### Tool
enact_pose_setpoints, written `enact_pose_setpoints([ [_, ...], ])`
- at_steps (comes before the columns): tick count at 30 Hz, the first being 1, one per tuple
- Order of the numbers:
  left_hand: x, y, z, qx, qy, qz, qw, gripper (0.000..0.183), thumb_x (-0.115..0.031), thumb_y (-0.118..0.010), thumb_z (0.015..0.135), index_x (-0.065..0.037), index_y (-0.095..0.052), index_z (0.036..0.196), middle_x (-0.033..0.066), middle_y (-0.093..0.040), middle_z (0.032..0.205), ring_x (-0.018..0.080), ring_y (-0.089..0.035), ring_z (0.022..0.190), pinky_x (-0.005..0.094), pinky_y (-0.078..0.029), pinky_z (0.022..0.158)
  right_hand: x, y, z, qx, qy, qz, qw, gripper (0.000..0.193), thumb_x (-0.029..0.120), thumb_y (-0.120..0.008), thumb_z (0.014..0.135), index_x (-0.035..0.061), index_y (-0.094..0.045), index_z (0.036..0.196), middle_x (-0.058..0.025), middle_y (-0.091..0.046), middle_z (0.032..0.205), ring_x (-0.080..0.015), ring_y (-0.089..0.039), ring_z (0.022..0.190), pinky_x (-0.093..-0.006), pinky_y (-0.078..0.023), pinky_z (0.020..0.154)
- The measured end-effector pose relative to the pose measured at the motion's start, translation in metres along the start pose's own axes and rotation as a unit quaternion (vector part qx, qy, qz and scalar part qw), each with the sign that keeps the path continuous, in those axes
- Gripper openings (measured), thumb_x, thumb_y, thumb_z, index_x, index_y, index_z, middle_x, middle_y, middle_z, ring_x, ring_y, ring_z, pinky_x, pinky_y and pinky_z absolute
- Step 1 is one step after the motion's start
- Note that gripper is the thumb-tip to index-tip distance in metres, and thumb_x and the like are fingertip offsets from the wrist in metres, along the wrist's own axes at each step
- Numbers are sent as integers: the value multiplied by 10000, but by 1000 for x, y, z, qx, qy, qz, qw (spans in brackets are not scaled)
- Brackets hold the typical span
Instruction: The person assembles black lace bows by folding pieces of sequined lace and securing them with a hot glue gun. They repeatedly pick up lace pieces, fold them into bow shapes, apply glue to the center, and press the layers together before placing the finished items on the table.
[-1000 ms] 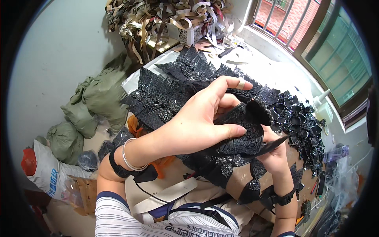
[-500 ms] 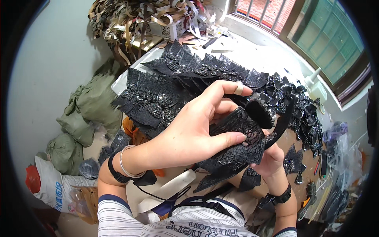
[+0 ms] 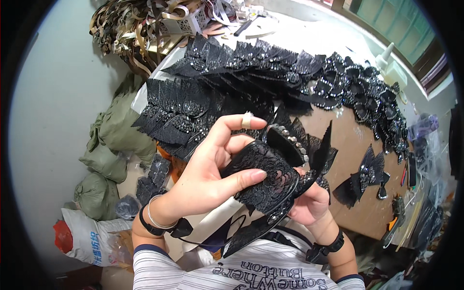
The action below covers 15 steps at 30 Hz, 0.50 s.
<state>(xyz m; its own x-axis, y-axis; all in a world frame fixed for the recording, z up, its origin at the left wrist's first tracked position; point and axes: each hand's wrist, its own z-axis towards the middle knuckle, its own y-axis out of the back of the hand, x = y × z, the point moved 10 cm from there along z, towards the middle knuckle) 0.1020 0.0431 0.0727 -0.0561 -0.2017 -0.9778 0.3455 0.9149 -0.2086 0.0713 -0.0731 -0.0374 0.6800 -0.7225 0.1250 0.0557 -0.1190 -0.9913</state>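
Between my hands is a black lace bow-like piece [image 3: 266, 186] with pointed flaps and a lace patch thin enough to see through. My left hand [image 3: 212, 169] pinches its upper left part, the thumb lying flat on the lace and the fingers behind. From below right, my right hand [image 3: 309, 205] grips the piece near its gathered middle; the piece hides some of those fingertips. A dark flap edged with a row of shiny stones [image 3: 290, 145] sticks up between the hands. One long pointed tail hangs toward my shirt.
Overlapping rows of black lace pieces [image 3: 179, 106] cover the table's left and back. Beaded black pieces [image 3: 357, 82] are heaped at the right. A separate bow-like piece [image 3: 367, 174] lies on the brown tabletop [image 3: 333, 130]. Green sacks [image 3: 113, 133] stand at left, ribbon scraps [image 3: 130, 29] behind.
Both hands and the lace piece have shifted left in the picture, and the piece is tilted differently, with more of its underside and lower tail showing. The view has shifted too.
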Motion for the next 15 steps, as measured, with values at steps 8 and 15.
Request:
enact_pose_setpoints([
  [8,35,5,-36,-51,45,32,997,552,80,-620,837,8,-326,1300,128,-564,1166,156,-555,1101,277,-450,938,-46,35,-18,13,-51,93,994,302,73,-503,885,-79,-468,1144,-284,-556,1137,-361,-650,942,-365,-616,632],
  [15,51,-11,-48,-46,95,13,994,579,103,-627,812,30,-353,1318,147,-499,1285,176,-487,1213,288,-384,1023,26,4,-36,-5,106,-356,929,167,85,-623,838,-44,-674,930,-315,-393,1358,-392,-525,1190,-441,-519,909],
])
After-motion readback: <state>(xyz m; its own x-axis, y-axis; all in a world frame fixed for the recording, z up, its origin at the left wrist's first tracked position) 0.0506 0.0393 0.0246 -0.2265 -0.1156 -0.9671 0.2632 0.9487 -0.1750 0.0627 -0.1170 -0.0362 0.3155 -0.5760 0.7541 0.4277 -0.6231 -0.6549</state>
